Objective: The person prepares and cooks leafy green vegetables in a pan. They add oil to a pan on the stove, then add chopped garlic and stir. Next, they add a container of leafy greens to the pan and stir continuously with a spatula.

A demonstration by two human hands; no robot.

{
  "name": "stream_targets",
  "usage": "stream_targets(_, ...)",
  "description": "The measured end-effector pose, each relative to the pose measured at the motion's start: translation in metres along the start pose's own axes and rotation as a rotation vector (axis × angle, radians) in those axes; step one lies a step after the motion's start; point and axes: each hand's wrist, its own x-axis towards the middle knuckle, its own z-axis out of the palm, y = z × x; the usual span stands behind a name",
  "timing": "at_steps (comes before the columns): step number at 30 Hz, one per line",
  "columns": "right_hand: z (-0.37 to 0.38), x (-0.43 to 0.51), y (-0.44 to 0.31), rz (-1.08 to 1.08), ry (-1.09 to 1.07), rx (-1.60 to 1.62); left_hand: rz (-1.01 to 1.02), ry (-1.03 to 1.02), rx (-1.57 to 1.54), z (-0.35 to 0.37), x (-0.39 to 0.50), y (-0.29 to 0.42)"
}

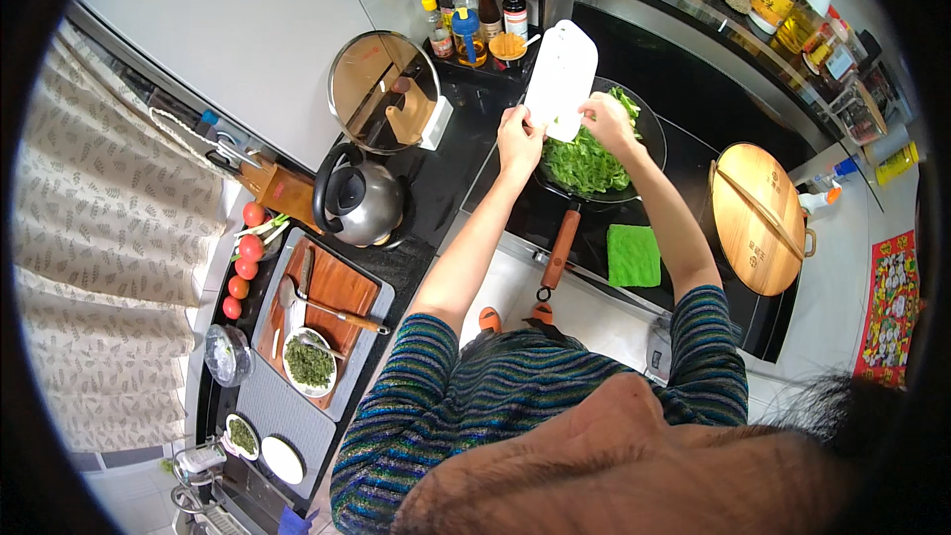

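Observation:
A white oblong tray [562,70] is held tilted above the frying pan [654,135], with small bits clinging to its lower end. My left hand [520,137] grips the tray's lower left corner. At its lower right edge is my right hand [611,119], fingers curled against the tray; whether they pinch it or a scrap on it is unclear. Chopped leafy greens [587,167] fill the pan below, partly hidden by the tray and my hands. The pan's wooden handle [562,245] points towards me.
A green cloth [634,255] and a pot with a wooden lid [754,219] are to the right. Leftward stand a kettle [364,200], a glass lid [383,89], a knife block [278,189], tomatoes [251,248] and a bowl of chopped greens [310,364]. Bottles [488,15] line the back.

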Motion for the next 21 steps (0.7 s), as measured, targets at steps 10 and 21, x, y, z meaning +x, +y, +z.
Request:
stream_targets(10, 0.018, -0.009, -0.02, -0.157, 0.063, -0.295, 0.258, -0.01, 0.12, -0.002, -0.011, 0.027)
stream_targets(21, -0.007, -0.037, -0.025, 0.097, 0.086, -0.307, 0.243, 0.122, 0.034, -0.031, -0.008, 0.016)
